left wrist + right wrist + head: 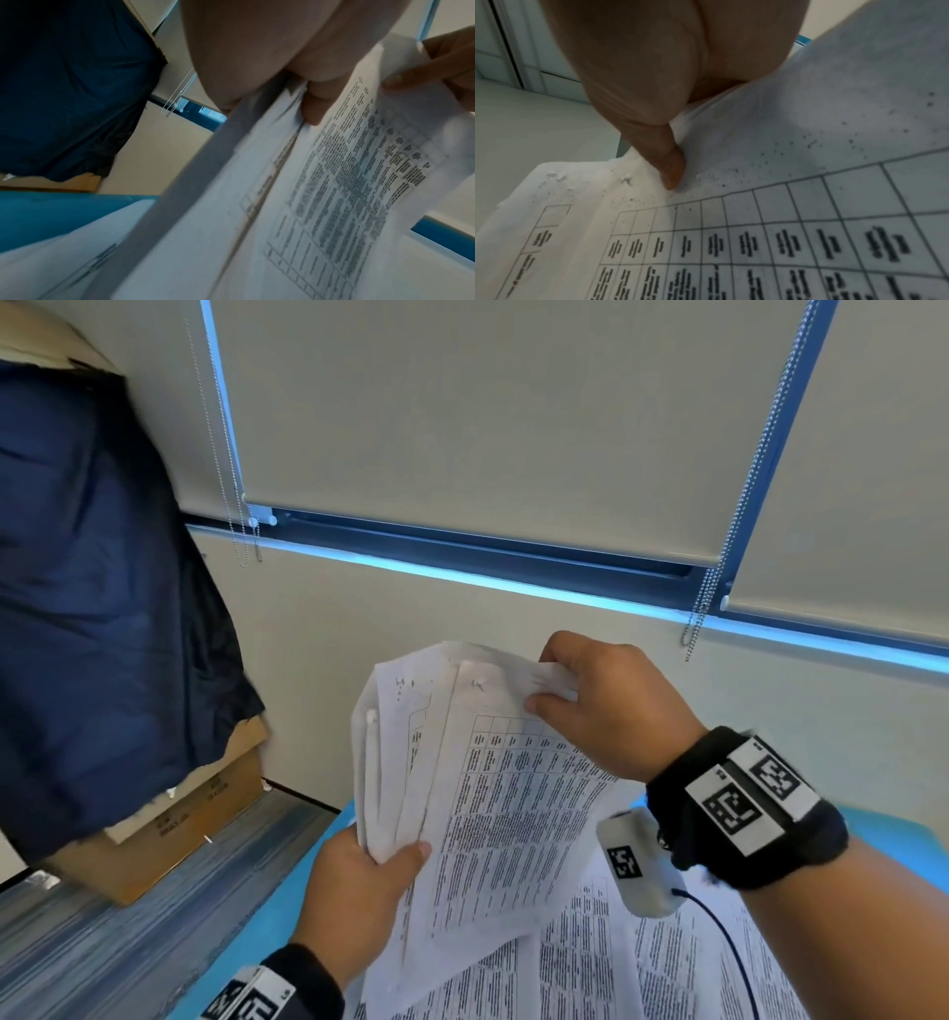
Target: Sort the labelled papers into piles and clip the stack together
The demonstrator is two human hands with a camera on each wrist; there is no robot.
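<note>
**Held Sheaf Above the Blue Table**

While both hands lift a sheaf of papers [477,793] off the table, the scene runs left to right as follows.

Far left: a dark blue cloth [102,588] hangs over stacked cardboard boxes [195,819]. Black print shows on the box side, too small and blurred to read.

Left of centre: the left hand [359,891] grips the sheaf's lower edge, thumb curled over the front sheets, fingers hidden behind them. Its wristband [262,994] carries black-and-white square markers, cut off by the frame bottom.

Centre: the sheaf stands tilted, fanned into several layers. Front sheet bears a printed table with dense rows of text; none of it legible in any view. Small dark specks and staple holes mark the top margin. Left wrist view is blurred; layer count cannot be told.

Right: the right hand [601,706] pinches the top right corner, thumb in front, curled fingers behind; the corner crumples. In the right wrist view the thumb [672,170] presses on the margin above the grid. A black wrist strap [744,809] holds coded markers and a white camera unit [642,865] with cable.

Below: more printed sheets [642,968] lie loose on the blue table [277,916], partly hidden by the sheaf and forearm.
</note>
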